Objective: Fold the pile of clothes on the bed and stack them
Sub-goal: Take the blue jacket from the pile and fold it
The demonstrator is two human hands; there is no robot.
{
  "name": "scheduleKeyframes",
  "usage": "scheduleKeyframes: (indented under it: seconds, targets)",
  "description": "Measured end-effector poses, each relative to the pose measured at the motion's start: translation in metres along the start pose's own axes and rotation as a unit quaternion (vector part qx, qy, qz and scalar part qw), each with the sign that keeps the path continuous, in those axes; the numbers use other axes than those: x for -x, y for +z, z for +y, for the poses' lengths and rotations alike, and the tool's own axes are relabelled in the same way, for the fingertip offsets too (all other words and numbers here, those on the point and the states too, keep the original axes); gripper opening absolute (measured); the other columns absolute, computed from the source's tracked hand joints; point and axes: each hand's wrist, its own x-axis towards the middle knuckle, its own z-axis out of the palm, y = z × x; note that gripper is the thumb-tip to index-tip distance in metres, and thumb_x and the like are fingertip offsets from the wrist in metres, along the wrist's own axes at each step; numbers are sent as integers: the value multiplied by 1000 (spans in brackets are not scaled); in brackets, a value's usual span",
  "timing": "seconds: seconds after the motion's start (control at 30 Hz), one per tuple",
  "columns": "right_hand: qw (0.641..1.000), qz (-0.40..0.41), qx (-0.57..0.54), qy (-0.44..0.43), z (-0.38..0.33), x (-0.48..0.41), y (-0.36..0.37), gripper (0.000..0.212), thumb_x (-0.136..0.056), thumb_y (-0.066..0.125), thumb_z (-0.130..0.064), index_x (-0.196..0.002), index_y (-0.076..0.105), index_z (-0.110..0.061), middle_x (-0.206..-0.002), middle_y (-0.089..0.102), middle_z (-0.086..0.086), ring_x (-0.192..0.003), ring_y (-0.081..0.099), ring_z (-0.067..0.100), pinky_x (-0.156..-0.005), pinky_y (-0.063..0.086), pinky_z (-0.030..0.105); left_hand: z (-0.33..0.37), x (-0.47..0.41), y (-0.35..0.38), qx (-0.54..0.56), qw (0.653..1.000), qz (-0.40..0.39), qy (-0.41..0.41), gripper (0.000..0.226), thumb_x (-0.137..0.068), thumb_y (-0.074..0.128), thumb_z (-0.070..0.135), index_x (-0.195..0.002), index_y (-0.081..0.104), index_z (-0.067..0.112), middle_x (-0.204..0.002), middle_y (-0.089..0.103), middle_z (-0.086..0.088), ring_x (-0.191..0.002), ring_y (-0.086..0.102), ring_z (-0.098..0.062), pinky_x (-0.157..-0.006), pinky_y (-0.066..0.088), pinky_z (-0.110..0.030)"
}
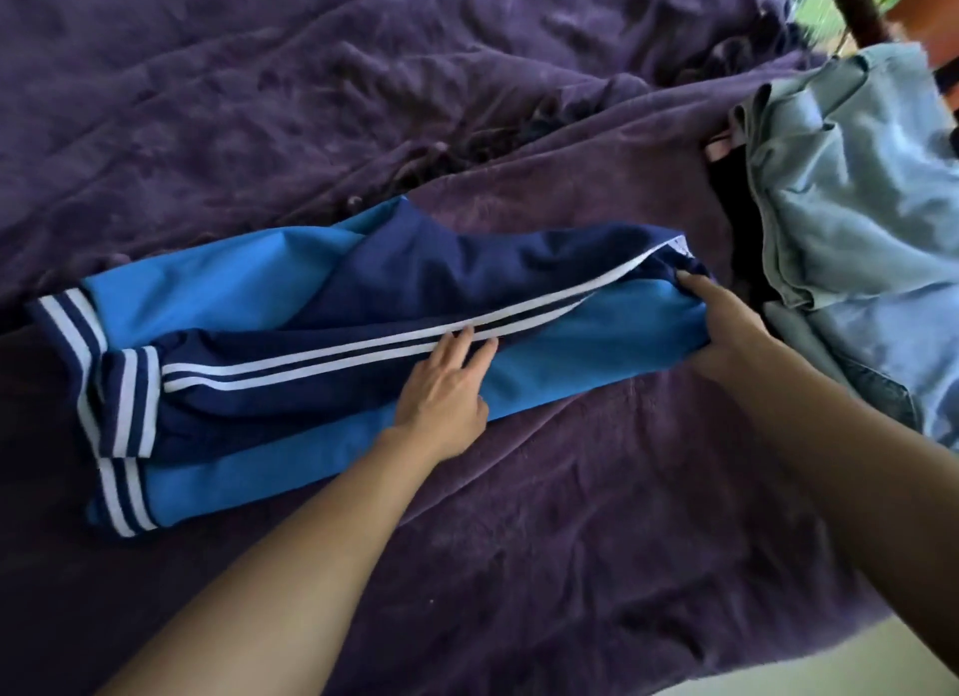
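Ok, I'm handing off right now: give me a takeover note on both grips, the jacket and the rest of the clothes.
Left grip: open, flat on the blue track jacket, pressing near its middle.
Right grip: fingers curled round the jacket's right end.
Done: the jacket lies on the purple bed cover, folded lengthwise into a long strip, striped sleeve on top.
Left: fold the strip across, probably right end toward the cuffs, and set it aside. The light blue heap at the right looks unfolded.
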Motion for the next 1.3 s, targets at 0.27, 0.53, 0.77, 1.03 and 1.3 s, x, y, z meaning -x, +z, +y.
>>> scheduleKeyframes:
  seconds: [0.27,0.53,0.77,1.03,1.3]
  targets:
    - [754,-115,355,-540,14,120,71,46,-72,66,-29,-116,58,-37,-107,66,-14,-96,65,8,-78,52,26,-22,18,-8,491,829,85,-255,37,-91,42,-1,-116,62,17,-116,64,-4,-109,56,-20,-92,44,-29]
    - [585,-424,587,-365,107,124,115,68,-89,58,-19,-150,30,-22,-144,47,6,-126,48,28,-102,40,36,-91,101,-20,267,842,284,-373,26,-91,45,0,-105,65,6,-105,65,-15,-100,61,-32,-90,49,-40]
    - [853,-99,341,-382,48,53,68,22,-84,66,-23,-106,66,-25,-93,68,-11,-78,63,7,-74,49,22,-5,61,6,-23,979,199,-40,48,-86,52,16,-134,52,21,-146,39,-11,-130,40,-31,-94,41,-42]
    - [919,-292,259,-52,54,9,92,34,-78,77,-38,-107,68,-23,-105,73,0,-85,71,13,-71,59,31,-35,61,49,5,986,51,-157,63,-92,44,16,-149,19,29,-154,24,0,-131,29,-25,-103,31,-44]
    - [882,-344,306,-101,38,107,143,50,-62,87,-24,-106,67,-11,-97,74,9,-83,72,25,-72,58,46,-45,84,24,71,981,39,-178,56,-94,43,23,-148,26,23,-152,29,-7,-130,34,-30,-102,34,-46]
